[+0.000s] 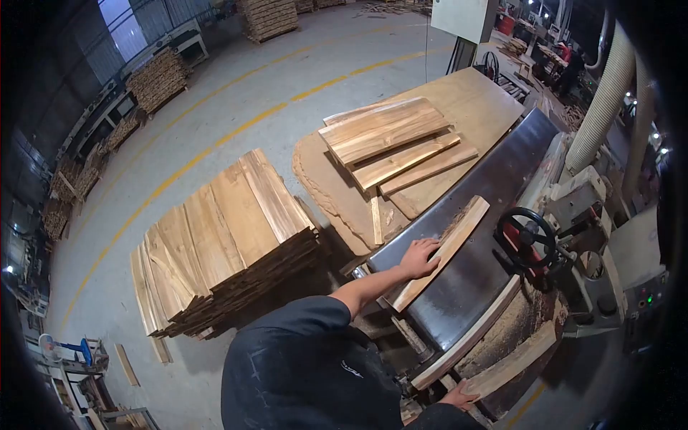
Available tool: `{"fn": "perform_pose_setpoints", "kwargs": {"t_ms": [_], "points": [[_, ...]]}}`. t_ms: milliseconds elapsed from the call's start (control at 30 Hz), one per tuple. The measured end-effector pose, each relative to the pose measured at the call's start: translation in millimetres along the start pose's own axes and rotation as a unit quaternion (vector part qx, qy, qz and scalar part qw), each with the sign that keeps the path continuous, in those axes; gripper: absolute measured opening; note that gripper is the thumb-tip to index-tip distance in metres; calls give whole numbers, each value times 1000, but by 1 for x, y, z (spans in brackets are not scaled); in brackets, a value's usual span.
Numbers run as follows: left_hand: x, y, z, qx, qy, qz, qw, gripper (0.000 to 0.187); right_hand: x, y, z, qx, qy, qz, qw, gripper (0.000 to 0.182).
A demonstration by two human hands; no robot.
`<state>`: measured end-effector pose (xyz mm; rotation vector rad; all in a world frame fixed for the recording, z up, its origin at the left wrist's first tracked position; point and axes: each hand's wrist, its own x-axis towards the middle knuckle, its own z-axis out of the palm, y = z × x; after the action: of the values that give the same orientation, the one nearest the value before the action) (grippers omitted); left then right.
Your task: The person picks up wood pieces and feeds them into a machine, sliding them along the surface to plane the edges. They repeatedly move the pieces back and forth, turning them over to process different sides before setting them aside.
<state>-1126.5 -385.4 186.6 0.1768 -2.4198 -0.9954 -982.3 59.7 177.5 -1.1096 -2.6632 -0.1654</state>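
A long wooden strip with a rough, bark-like edge lies slantwise on the dark metal machine table. My left hand grips that strip near its middle, thumb and fingers at its left edge. Lower down, my right hand is closed on the near end of a second wooden strip, which lies beside sawdust. Between the two, another curved wooden strip runs along the table's right edge. Part of my right hand is hidden by the sleeve.
A black handwheel and machine housing stand close on the right, below a ribbed hose. Several boards rest on a wooden tabletop ahead. A tall stack of planks stands at left. Sawdust lies beside the machine.
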Motion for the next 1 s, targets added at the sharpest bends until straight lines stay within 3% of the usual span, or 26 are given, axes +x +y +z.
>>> {"fn": "perform_pose_setpoints", "kwargs": {"t_ms": [67, 100, 133, 167, 200, 233, 267, 333, 400, 433, 500, 567, 633, 667, 700, 767, 800, 1000], "points": [[4, -1, -1, 0, 11, 5, 1000, 49, 11, 7, 3, 44, -81, 39, 995, 102], [2, -6, 4, -5, 7, 14, 1000, 49, 23, 14, 2, 123, -197, 35, 972, 100], [5, -15, 9, -13, -29, -12, 999, 49, 35, 31, 2, 197, -307, 51, 930, 98], [2, -22, 17, -2, 15, -5, 1000, 47, 23, 42, 34, 485, -298, 91, 817, 82], [-1, -18, 17, -25, 75, 22, 997, 40, 13, 37, 12, 551, -294, 165, 764, 66], [2, -9, 9, -26, -5, -42, 999, 35, -1, 37, -8, 545, -245, 75, 798, 52], [7, -4, 4, -33, -57, -67, 996, 30, -6, 34, -13, 480, -211, 52, 850, 50], [6, -38, 28, -52, -21, 11, 998, 33, -24, 34, -26, 457, -203, 29, 865, 59], [5, -22, 19, -70, -25, 12, 997, 38, -41, 47, -24, 436, -256, 84, 859, 62], [5, -21, 17, -63, -25, 13, 998, 38, -49, 56, -8, 511, -263, 51, 817, 63], [7, -11, 8, -29, -25, 59, 998, 40, -58, 71, -5, 500, -277, 59, 818, 65], [3, -9, 5, -14, -41, 40, 998, 41, -64, 75, 0, 494, -303, 51, 813, 67], [5, -13, 9, -16, -27, 51, 998, 42, -58, 84, 4, 573, -381, 41, 725, 74], [6, -12, 10, -15, -29, 50, 998, 42, -58, 83, 24, 532, -334, 59, 776, 75], [8, -12, 10, -15, -28, 51, 998, 42, -47, 76, 25, 531, -335, 59, 777, 75], [0, -12, 8, -14, -27, 48, 998, 42, -32, 55, 28, 545, -310, 145, 765, 75], [-1, -12, 8, -4, -28, 47, 998, 42, -30, 46, 27, 490, -274, 87, 823, 73], [8, -13, 10, -8, -18, 73, 997, 42, -26, 35, -25, 557, -243, -5, 795, 51]]}}
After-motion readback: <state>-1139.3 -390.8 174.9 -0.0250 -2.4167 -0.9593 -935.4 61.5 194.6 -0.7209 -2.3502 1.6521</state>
